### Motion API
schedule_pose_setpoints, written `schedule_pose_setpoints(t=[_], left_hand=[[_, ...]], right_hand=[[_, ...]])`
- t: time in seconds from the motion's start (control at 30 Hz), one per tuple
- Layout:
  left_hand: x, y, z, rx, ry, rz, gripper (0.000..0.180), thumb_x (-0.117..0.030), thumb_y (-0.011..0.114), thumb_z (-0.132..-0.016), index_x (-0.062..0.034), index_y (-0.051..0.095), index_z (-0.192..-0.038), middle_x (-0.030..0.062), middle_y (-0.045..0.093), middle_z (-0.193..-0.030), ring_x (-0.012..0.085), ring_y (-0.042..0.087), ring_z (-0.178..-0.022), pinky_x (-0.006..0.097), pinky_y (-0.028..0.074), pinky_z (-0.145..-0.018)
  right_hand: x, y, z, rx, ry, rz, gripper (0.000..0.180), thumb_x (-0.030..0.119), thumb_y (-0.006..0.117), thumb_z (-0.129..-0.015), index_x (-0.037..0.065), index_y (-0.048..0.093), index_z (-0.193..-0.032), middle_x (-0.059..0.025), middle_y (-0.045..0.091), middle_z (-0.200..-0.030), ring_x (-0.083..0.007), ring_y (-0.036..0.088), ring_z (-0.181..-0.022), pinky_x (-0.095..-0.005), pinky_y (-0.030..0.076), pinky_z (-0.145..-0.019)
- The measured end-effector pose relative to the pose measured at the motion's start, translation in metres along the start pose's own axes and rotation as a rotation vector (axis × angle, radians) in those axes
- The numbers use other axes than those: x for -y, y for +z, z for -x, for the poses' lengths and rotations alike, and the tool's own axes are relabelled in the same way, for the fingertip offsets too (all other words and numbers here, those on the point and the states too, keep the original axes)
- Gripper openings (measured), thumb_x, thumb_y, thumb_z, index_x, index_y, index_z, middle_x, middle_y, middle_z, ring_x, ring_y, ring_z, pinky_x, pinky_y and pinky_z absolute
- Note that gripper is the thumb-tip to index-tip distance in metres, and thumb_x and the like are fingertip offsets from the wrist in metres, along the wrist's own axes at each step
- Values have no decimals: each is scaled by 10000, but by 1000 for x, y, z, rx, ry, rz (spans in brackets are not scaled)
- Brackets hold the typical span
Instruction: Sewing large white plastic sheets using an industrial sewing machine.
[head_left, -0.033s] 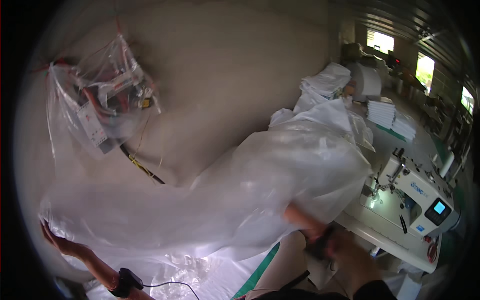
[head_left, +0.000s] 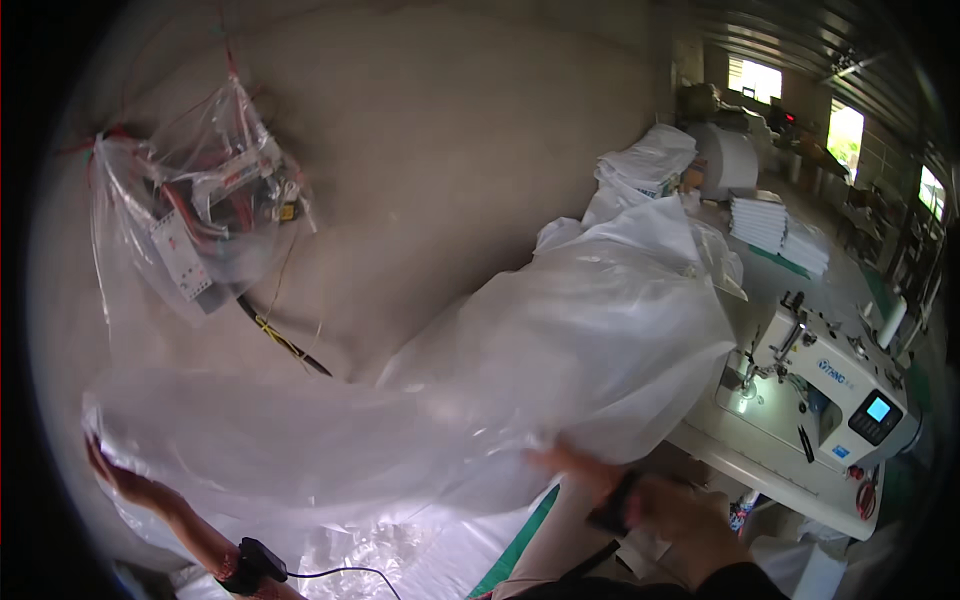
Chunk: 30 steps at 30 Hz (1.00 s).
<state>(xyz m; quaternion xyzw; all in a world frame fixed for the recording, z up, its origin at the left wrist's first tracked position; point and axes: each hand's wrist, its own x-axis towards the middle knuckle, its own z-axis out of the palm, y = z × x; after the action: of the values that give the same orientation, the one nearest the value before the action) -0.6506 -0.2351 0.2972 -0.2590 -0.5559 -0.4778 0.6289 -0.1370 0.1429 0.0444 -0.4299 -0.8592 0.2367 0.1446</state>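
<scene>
Left hand [head_left: 125, 485], at about eight o'clock in the head view, is spread wide with the fingers splayed against the far-left end of the clear plastic sheet [head_left: 450, 420]; whether it pinches the film or only presses it I cannot tell. Right hand [head_left: 580, 468], at about five o'clock, lies under the sheet's lower right edge, fingers partly veiled by the film, and appears to grip that edge, though the hold is blurred. Between the two hands the sheet runs as one long billow, its long axis going from eight o'clock up toward two o'clock, where it drapes over a heap of white bags [head_left: 650, 160]. Its bulk lies nearer the right hand; the left holds only the thin tail. Just past the right hand, at four o'clock, stands a white sewing machine [head_left: 840, 385] on its table [head_left: 760, 470], touching the sheet's fringe. A hanging clear bag of cables [head_left: 205, 215] sits well apart at ten o'clock.
</scene>
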Motion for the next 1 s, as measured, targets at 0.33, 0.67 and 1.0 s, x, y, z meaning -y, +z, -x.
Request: schedule_pose_setpoints(t=[0.33, 0.67, 1.0], left_hand=[[58, 133, 88, 1047, -144, -630, 366, -316, 377, -894, -112, 637, -1049, 156, 634, -1045, 355, 598, -967, 454, 469, -800], [-167, 253, 68, 598, -379, 788, 509, 67, 331, -764, 29, 518, -1236, 168, 552, -1233, 225, 505, -1154, 327, 364, -1006], [-528, 61, 217, 1331, 573, 1622, 376, 56, 515, -686, -91, 644, -1008, 139, 641, -996, 334, 577, -995, 380, 470, -841]], right_hand=[[171, 61, 102, 418, -796, -128, 412, 275, 536, -856, 23, 521, -1182, -127, 597, -972, -294, 567, -928, -395, 443, -820], [-23, 7, 57, -568, 203, 228, 796, 334, 710, -739, 58, 308, -1369, -203, 398, -1307, -334, 433, -1130, -470, 354, -929], [103, 17, 169, 692, -451, -311, 390, 240, 590, -858, 41, 557, -1191, -178, 577, -1155, -294, 539, -1063, -390, 396, -933]])
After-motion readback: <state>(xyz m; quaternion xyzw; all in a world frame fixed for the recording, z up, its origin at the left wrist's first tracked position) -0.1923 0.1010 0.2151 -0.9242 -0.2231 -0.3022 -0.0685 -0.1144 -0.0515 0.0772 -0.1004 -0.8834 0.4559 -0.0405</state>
